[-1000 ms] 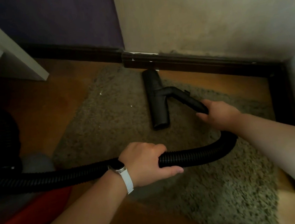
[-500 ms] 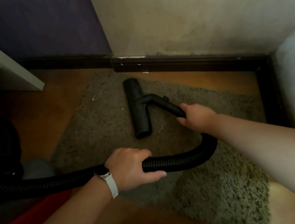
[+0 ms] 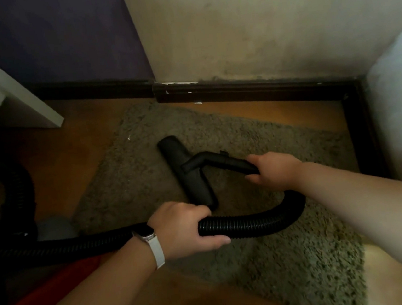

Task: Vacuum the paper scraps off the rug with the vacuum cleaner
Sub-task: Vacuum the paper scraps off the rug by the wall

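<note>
Paper scrap (image 3: 128, 137): tiny white bit at far-left edge of shaggy grey-green rug (image 3: 306, 253), apart from black plastic nozzle (image 3: 184, 171) mid-rug. Right hand (image 3: 274, 171) grasps nozzle tube (image 3: 233, 163), left hand (image 3: 186, 229) grasps black ribbed hose (image 3: 248, 224). Imo keep nozzle flat, sweep slow leftward.

The nozzle (image 3: 186, 169) lies on the rug (image 3: 255, 131), near its middle. The hose (image 3: 253, 224) curves in front of it, leading off left. One small scrap (image 3: 128, 136), apparently paper, sits at the rug's far-left edge. A skirting board (image 3: 250, 91) runs behind the rug.
</note>
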`<state>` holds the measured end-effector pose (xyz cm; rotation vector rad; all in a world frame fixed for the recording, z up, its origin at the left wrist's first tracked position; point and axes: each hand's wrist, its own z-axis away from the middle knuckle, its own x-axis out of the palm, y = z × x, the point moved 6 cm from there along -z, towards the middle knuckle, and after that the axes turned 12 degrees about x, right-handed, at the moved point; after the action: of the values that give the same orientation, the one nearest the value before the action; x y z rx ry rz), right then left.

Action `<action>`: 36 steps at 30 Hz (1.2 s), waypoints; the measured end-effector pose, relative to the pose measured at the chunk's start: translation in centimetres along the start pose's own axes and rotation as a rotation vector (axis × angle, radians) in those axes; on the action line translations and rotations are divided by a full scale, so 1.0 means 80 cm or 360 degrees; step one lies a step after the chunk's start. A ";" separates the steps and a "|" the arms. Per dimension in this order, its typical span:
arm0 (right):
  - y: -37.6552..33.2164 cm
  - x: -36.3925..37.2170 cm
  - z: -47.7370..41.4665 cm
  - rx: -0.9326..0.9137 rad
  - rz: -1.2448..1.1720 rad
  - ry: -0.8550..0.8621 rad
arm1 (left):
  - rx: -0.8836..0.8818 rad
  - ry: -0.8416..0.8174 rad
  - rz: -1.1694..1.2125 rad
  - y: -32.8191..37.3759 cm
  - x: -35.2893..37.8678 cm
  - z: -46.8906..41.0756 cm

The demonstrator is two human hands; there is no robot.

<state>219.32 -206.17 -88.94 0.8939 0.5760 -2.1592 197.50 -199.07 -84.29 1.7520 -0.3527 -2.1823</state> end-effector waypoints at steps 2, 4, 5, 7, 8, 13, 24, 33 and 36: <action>0.018 0.000 0.003 0.0110 -0.0039 0.0035 | 0.0009 -0.0049 -0.0013 0.002 -0.001 -0.008; 0.033 0.000 0.005 0.0199 -0.0086 0.0075 | 0.0036 -0.0057 -0.0012 0.005 -0.002 -0.015; 0.040 0.001 0.006 0.0230 -0.0111 0.0082 | 0.0047 -0.0054 -0.0005 0.007 -0.002 -0.017; 0.048 0.001 0.008 0.0271 -0.0153 0.0074 | 0.0054 -0.0056 0.0019 0.007 -0.002 -0.018; 0.050 0.001 0.009 0.0285 -0.0173 0.0065 | 0.0054 -0.0058 0.0029 0.007 -0.002 -0.018; 0.047 0.003 0.011 0.0269 -0.0250 0.0071 | 0.0090 -0.0044 -0.0008 0.008 -0.001 -0.010; -0.037 0.002 0.005 -0.0007 -0.0136 0.0105 | -0.0016 -0.0165 -0.0047 -0.011 0.012 0.027; -0.067 0.030 0.000 -0.0050 -0.0059 0.0157 | -0.0087 -0.0328 -0.0084 -0.028 0.032 0.046; -0.072 0.024 0.000 -0.0062 -0.0118 0.0152 | -0.0063 -0.0348 -0.0037 -0.020 0.033 0.052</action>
<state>214.03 -203.29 -89.65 0.9724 0.7061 -2.1725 192.77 -198.71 -86.37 1.5074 -0.3390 -2.3871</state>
